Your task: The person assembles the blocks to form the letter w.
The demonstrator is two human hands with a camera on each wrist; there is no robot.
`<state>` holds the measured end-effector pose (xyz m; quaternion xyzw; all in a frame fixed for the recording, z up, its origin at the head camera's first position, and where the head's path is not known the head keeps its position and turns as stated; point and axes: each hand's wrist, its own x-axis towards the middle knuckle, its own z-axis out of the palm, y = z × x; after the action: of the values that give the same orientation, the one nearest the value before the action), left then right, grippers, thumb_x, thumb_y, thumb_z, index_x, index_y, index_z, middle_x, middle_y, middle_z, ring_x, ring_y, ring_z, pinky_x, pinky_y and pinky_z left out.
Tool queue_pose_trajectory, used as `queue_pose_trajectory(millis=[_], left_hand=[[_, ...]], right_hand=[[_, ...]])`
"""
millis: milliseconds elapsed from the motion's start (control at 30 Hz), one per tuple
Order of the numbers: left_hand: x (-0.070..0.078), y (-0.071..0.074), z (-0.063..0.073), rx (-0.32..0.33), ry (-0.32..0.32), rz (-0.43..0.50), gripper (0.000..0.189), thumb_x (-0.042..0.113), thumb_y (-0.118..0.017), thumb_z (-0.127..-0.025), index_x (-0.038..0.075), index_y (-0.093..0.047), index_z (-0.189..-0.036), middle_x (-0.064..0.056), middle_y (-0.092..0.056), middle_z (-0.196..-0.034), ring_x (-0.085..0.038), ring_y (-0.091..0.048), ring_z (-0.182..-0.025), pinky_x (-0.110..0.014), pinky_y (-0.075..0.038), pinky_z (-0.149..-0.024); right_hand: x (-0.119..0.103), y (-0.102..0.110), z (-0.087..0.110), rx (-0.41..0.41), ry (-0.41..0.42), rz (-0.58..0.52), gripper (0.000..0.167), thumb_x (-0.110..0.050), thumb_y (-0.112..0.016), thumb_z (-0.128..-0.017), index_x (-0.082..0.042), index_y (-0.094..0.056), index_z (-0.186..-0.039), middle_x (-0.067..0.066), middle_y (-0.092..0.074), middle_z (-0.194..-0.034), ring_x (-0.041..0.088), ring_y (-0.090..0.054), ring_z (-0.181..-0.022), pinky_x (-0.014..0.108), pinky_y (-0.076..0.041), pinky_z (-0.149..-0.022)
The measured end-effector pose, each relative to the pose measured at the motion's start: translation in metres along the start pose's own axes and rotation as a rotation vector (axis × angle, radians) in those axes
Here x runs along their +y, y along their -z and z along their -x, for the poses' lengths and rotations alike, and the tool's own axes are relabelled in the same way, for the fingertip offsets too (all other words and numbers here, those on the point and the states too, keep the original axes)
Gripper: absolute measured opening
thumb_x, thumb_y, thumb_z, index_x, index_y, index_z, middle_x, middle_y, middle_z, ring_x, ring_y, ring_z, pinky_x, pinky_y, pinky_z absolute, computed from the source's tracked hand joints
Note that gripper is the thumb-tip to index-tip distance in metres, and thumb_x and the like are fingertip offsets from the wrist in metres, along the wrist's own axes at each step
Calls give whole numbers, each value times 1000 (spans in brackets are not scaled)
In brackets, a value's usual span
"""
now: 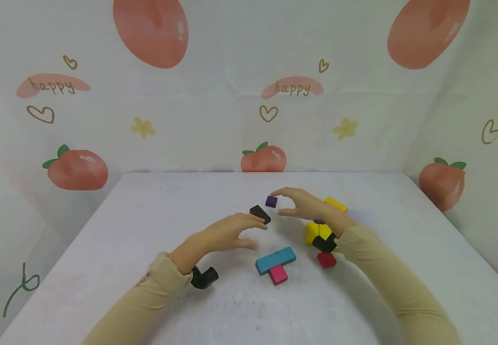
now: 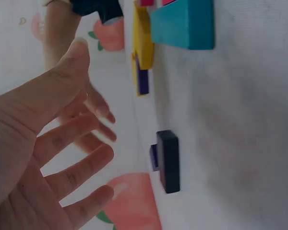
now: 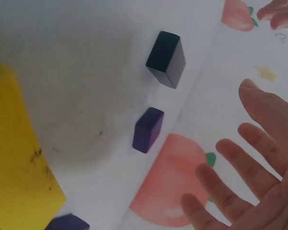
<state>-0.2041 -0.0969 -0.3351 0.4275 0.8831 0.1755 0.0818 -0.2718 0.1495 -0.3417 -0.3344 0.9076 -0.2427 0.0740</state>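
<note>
My left hand (image 1: 229,233) hovers above the table with fingers extended and the thumb apart, holding nothing. By its fingertips lies a black block (image 1: 259,213), which also shows in the left wrist view (image 2: 169,162). My right hand (image 1: 301,203) is held above the surface too, fingers spread and no object in its grasp. A small purple block (image 1: 271,201) sits just beyond the black one, near the right fingertips. In the right wrist view, the purple block (image 3: 148,130) and the black block (image 3: 166,58) stand apart from the fingers.
In front of the hands, a blue block (image 1: 276,260) touches a pink block (image 1: 278,275). Under the right wrist are yellow blocks (image 1: 312,232), a red block (image 1: 326,260) and a partly hidden purple piece (image 1: 319,221). Another yellow block (image 1: 336,204) lies behind. A patterned cloth (image 1: 214,134) hangs behind the table.
</note>
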Motion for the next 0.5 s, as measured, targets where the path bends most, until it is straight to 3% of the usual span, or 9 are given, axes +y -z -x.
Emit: queue_pose_trajectory(millis=[200,500], left_hand=[[-2,-13,-10,-134,-73,84,53,24,-70,-83,11,-53,-131,-8,-46,-144,-24,-42,-133,-40,-37,-110],[1,-26,-25,-250,-167,109,62,22,-75,-78,13,-49,-135,-7,-40,-148,-21,-36,-138,-39,-31,-115]], right_hand=[[6,-9,-13,-52,80,-16,49,-17,-65,-88,-2,-49,-132,16,-53,-134,34,-48,-125,51,-39,-106],[8,-17,-25,-119,131,-23,48,-16,-64,-88,-4,-49,-132,15,-51,-136,32,-49,-123,49,-39,-107]])
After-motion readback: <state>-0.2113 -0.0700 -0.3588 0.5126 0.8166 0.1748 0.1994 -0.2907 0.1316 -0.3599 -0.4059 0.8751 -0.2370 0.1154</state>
